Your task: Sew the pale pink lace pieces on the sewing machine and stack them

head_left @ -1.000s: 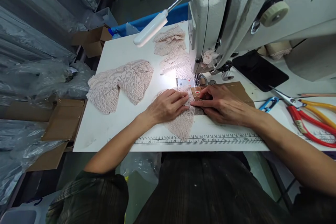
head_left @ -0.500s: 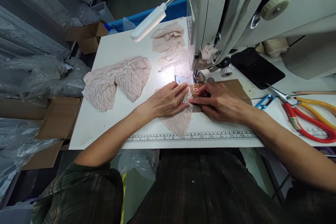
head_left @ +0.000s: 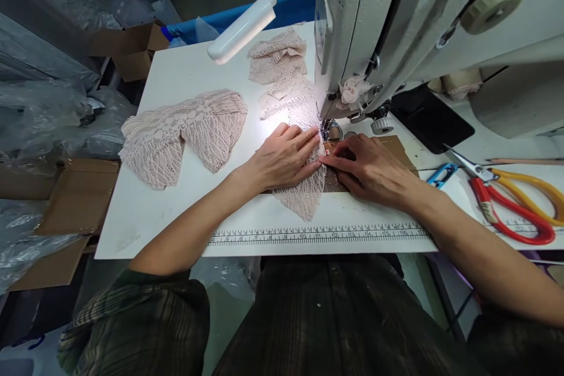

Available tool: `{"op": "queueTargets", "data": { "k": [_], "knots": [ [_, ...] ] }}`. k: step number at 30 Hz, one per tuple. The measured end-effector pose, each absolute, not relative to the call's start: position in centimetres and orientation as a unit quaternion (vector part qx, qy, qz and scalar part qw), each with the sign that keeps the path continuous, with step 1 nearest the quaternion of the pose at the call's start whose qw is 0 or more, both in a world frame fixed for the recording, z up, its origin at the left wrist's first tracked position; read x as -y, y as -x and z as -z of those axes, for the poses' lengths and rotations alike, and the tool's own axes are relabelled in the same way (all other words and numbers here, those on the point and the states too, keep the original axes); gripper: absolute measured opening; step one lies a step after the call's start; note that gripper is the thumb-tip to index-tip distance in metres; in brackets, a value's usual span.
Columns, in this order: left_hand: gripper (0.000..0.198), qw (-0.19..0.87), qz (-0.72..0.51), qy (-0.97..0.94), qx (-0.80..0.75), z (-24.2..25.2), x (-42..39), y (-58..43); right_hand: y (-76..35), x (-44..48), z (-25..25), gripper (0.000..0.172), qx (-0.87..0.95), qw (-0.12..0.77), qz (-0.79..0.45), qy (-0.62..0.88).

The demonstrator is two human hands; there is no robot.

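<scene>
My left hand lies flat, fingers stretched, on a pale pink lace piece just in front of the presser foot of the sewing machine. The lace's pointed end hangs toward me over the table. At the lace's right edge, my right hand has its fingertips pinched together on the fabric. A small red mark shows between the hands. Under both hands lies a brown sheet, partly covered. More lace runs behind the needle area.
Another lace piece lies folded at left. A white lamp hangs over the table. To the right are scissors with red and yellow handles, blue thread snips and a black phone-like slab. A printed ruler runs along the front edge.
My left fingertips have moved slightly forward, nearer the presser foot. The grey-white patch with a red dot beside the foot is now covered. The view has shifted a little.
</scene>
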State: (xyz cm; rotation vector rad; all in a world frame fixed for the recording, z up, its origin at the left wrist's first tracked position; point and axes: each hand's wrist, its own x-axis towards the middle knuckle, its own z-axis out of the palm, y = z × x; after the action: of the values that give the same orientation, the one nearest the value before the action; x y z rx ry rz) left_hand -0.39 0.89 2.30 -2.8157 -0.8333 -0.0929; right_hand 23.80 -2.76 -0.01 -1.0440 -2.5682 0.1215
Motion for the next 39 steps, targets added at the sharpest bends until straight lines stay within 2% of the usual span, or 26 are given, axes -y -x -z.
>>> {"op": "queueTargets", "data": {
  "k": [10,21,34,39],
  "knots": [
    [0.048,0.048,0.077,0.951,0.294,-1.5,-1.1,0.6,-24.0,2.7,0.0,0.034,0.905,0.186,-0.073,0.377],
    [0.051,0.078,0.056,0.954,0.284,-2.0,-0.7,0.3,-24.0,2.6,0.1,0.034,0.897,0.213,-0.08,0.38],
    [0.054,0.051,0.057,0.94,0.332,-2.0,0.1,-0.3,-24.0,2.5,-0.1,0.032,0.899,0.239,-0.074,0.36],
    [0.049,0.058,0.105,0.934,0.336,-1.2,0.4,-0.4,-24.2,2.5,0.1,0.033,0.902,0.232,-0.067,0.357]
  ]
}}
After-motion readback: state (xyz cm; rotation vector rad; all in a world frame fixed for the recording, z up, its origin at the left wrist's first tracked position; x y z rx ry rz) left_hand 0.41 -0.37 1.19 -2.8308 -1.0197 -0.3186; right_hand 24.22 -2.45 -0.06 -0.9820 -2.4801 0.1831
